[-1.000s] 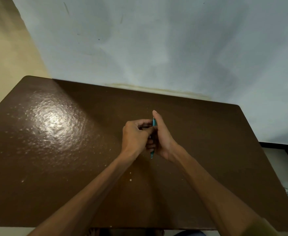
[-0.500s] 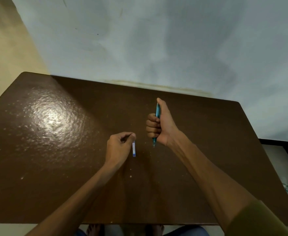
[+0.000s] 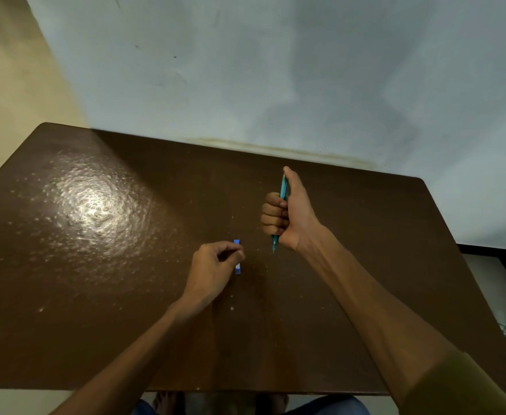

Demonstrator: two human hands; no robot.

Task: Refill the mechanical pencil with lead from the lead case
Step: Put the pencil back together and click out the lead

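My right hand (image 3: pixel 290 214) is fisted around a teal mechanical pencil (image 3: pixel 283 190), held upright above the table with its tip pointing down at the near end and my thumb lying along its top. My left hand (image 3: pixel 215 265) pinches a small blue and white lead case (image 3: pixel 238 266) between thumb and fingers, low over the brown table (image 3: pixel 96 265). The case stands roughly upright, and its middle is hidden by my fingers. The two hands are a short gap apart.
A pale wall rises right behind the table's far edge. A bright glare patch (image 3: pixel 96 205) lies on the left of the tabletop. The table's near edge runs along the bottom, with my feet below it. A dark frame (image 3: pixel 503 259) sits on the floor at right.
The hands were joined around the pencil a second ago. They have since separated: the left hand dropped toward the table with the lead case, and the right hand lifted the pencil up and right.
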